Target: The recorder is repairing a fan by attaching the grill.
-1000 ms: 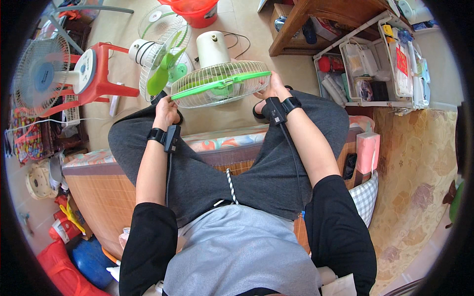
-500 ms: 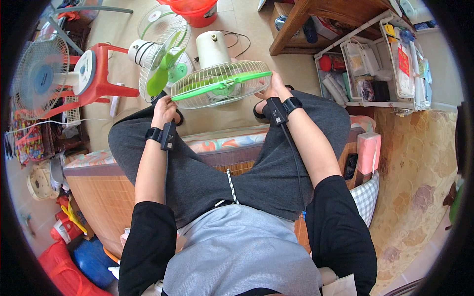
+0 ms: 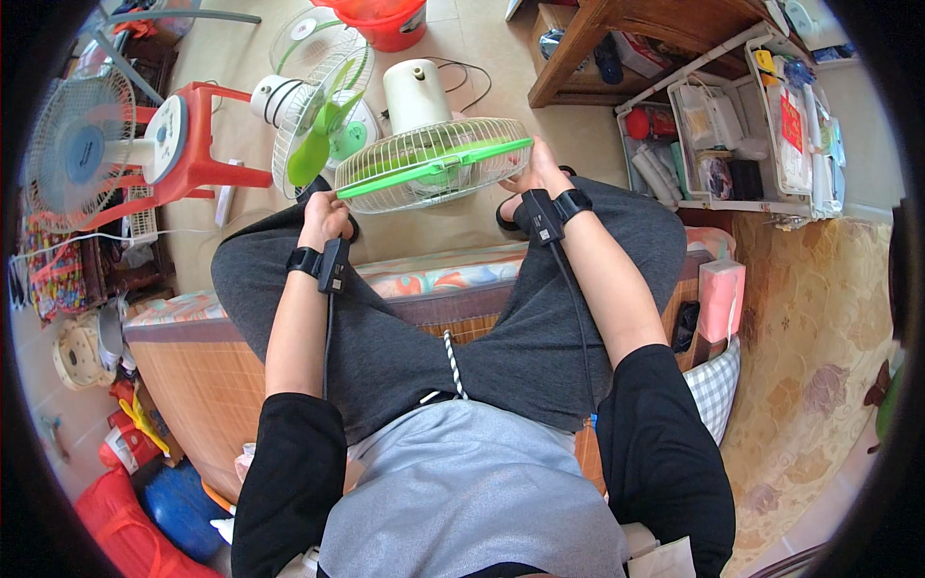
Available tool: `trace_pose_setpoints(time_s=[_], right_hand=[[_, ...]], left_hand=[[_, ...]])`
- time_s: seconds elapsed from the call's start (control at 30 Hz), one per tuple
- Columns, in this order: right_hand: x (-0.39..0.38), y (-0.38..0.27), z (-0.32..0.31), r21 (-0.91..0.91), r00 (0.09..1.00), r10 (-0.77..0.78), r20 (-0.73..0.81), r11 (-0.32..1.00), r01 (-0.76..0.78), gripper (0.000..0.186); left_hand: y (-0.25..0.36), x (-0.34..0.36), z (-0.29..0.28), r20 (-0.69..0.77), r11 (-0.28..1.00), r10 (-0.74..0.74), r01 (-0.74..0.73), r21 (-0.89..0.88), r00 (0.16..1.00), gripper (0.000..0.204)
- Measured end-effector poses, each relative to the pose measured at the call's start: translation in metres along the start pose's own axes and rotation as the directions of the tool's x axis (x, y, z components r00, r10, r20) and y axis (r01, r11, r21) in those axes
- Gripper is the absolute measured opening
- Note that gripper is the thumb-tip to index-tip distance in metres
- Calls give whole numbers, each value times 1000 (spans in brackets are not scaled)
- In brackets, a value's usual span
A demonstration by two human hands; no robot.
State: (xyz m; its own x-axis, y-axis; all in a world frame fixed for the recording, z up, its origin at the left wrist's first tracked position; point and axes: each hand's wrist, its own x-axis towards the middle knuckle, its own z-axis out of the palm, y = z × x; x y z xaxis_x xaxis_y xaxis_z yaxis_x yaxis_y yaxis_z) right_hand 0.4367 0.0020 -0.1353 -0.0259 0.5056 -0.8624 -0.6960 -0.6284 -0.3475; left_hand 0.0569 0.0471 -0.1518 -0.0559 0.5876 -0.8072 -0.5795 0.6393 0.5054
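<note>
Between my knees is an electric fan [image 3: 434, 173], its round wire cage banded by a bright green rim and its white motor housing [image 3: 416, 94] at the far side. My left hand [image 3: 328, 218] is closed on the left end of the rim, thumb and fingertips pinching it. At the right end, my right hand [image 3: 540, 171] grips the cage; some of its fingers are hidden behind the wires. Just beyond my left hand, a second fan [image 3: 318, 130] with bare green blades leans close to the held cage.
A red plastic stool [image 3: 198, 159] at the left bears a white and blue fan [image 3: 87, 149]. Behind stand a loose cage [image 3: 303, 39] and a red bucket [image 3: 395, 29]. A dark cord [image 3: 472, 82] lies on the floor. Storage bins [image 3: 708, 135] and wooden furniture [image 3: 597, 43] are at the right.
My left wrist has shifted slightly to the right. Both hands keep their hold, and the fan stays nearly in the same place.
</note>
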Motion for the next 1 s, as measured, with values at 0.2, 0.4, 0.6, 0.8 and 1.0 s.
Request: trace_pose_setpoints(time_s=[0.2,0.4,0.6,0.8,1.0], right_hand=[[-14,1,11,46,997,11,-75,999,-7,49],[-14,2,10,48,1000,5,-14,999,-5,54],[-13,3,10,28,1000,-1,-19,1000,2,50],[-14,2,12,32,1000,22,7,999,-22,52],[-8,1,2,25,1000,24,9,999,-24,53]], left_hand=[[3,-10,12,7,999,-27,27,-23,1000,21],[9,4,-14,185,982,-4,-31,186,983,20],[14,14,-19,256,986,-103,65,153,961,10],[9,27,-19,123,996,-51,59,-60,991,8],[8,-9,22,-59,992,124,-125,-15,991,17]])
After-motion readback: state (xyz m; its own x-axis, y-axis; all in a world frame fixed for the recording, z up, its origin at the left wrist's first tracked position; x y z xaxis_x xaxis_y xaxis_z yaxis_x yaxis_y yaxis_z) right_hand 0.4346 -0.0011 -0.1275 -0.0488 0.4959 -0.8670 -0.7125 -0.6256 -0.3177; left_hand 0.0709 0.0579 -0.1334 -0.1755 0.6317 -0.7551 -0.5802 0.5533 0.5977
